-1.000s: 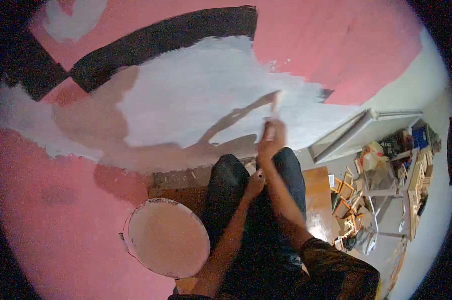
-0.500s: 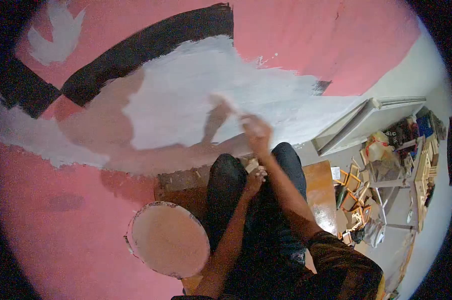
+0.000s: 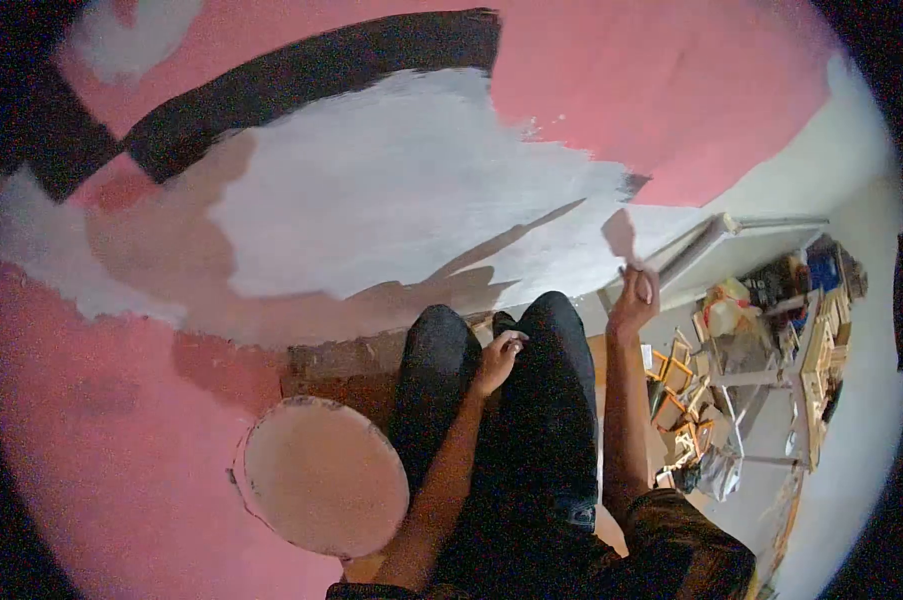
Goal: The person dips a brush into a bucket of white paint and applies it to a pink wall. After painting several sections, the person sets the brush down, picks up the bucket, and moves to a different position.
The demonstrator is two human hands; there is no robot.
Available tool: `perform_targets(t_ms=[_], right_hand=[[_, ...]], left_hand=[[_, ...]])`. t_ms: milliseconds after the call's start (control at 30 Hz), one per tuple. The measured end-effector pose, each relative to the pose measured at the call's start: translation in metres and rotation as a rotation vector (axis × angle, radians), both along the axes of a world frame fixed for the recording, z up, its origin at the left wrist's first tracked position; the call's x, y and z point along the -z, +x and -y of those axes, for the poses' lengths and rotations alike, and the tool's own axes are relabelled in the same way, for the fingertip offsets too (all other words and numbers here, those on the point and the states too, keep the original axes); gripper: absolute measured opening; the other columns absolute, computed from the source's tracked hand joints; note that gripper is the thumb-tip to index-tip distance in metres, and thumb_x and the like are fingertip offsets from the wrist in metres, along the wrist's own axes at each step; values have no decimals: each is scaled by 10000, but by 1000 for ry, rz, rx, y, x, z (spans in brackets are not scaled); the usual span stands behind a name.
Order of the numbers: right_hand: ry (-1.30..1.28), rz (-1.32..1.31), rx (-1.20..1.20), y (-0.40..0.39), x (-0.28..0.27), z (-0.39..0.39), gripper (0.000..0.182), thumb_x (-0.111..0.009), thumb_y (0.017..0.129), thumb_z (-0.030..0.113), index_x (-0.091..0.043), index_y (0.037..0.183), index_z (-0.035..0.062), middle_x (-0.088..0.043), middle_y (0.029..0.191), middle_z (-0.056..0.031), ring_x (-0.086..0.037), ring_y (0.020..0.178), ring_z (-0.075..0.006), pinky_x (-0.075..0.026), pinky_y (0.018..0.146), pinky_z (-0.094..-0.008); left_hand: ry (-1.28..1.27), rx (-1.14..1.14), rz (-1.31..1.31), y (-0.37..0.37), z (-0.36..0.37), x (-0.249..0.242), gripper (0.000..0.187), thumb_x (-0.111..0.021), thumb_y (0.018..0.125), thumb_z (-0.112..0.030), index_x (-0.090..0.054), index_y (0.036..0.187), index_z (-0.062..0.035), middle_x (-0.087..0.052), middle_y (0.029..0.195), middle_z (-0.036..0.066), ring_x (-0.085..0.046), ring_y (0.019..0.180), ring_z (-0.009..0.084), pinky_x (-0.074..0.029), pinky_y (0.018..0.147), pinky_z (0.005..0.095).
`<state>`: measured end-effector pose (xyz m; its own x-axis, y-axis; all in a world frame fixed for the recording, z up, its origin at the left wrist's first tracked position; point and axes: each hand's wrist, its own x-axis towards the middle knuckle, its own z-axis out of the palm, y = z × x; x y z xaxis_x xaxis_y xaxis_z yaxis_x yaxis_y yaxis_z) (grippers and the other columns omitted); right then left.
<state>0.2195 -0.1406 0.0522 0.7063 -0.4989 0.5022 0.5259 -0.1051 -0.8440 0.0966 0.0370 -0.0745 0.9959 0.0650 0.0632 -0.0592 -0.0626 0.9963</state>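
Observation:
My right hand (image 3: 634, 298) grips a wide paintbrush (image 3: 619, 236), its head raised towards the lower right end of the white-painted area (image 3: 401, 190) on the wall. Below on the wall falls the shadow of the brush and arm. My left hand (image 3: 500, 361) rests between my knees with its fingers curled in; what they hold, if anything, is hidden. Beside my left forearm stands a round bucket (image 3: 244, 500) of pale paint.
The wall also bears pink paint (image 3: 661, 90) and a black curved band (image 3: 301, 75). To the right lie a leaning white panel (image 3: 761, 250), a heap of small wooden frames (image 3: 681, 400) and a cluttered rack (image 3: 816, 370).
My right hand has swung right with the brush, away from the middle of the white area. My left hand has shifted slightly, and the view has turned a little.

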Motion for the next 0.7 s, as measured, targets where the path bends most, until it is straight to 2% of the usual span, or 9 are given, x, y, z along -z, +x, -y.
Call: perform_targets(t_ms=[33,67,133,200,267,333,400,567,700], right_hand=[[24,-189,-49,-15,-9,-18,125,-561,864,73,-555,945,-23,-600,917,-132,-588,865,-196,-524,770,-335],[-351,-139,-117,-23,-5,-26,127,-549,871,73,-553,950,-27,-598,932,-142,-592,861,-200,-536,752,-337],[-36,-123,-351,-60,-38,-89,132,-538,873,69,-591,832,-45,-574,916,-103,-592,786,-191,-553,694,-322],[-297,-66,-457,-86,-49,-115,107,-550,835,24,-619,804,-52,-567,909,-97,-580,757,-159,-513,672,-267],[-105,-230,-642,-126,-94,-148,36,-620,742,0,-652,752,-12,-625,820,-86,-577,815,-186,-450,738,-281],[-274,-86,-794,-146,-110,-156,134,-630,764,-6,-616,897,-8,-625,870,-80,-594,850,-159,-469,748,-259],[144,-375,-1068,-173,-115,-166,210,-646,776,17,-551,962,14,-612,913,-109,-605,839,-174,-496,726,-296],[-373,141,-1169,-202,-136,-186,177,-656,772,53,-554,914,30,-622,897,-99,-627,827,-208,-499,694,-304],[-563,47,-1401,-235,-143,-206,191,-673,757,63,-565,904,9,-629,928,-75,-622,814,-182,-476,677,-273]], left_hand=[[28,-37,63,-2,-1,0,176,-460,872,-83,-582,999,-74,-592,833,45,-556,715,132,-454,612,257],[-149,1,-32,-3,0,12,180,-458,868,-76,-579,1001,-69,-595,831,45,-556,682,134,-455,607,258],[-296,-2,-121,-7,-2,22,185,-459,861,-71,-577,1004,-65,-596,822,41,-549,634,127,-454,591,255],[-238,-22,-98,-9,-5,10,185,-465,856,-73,-577,1004,-66,-593,807,32,-533,603,108,-449,569,247],[-193,-17,-95,-10,-4,12,176,-475,853,-79,-579,993,-65,-596,803,40,-541,611,122,-453,572,252],[-175,-10,-101,-10,0,17,166,-485,849,-85,-581,983,-64,-599,798,48,-548,618,136,-456,575,258],[-181,5,-112,-10,4,25,157,-495,845,-90,-583,972,-63,-602,794,56,-555,626,149,-459,577,263],[-174,5,-132,-11,6,32,136,-519,836,-104,-588,946,-61,-609,783,76,-573,644,184,-467,584,276],[52,-1,-72,-34,2,10,172,-483,837,-104,-594,965,-75,-590,803,63,-551,673,168,-459,585,292]])
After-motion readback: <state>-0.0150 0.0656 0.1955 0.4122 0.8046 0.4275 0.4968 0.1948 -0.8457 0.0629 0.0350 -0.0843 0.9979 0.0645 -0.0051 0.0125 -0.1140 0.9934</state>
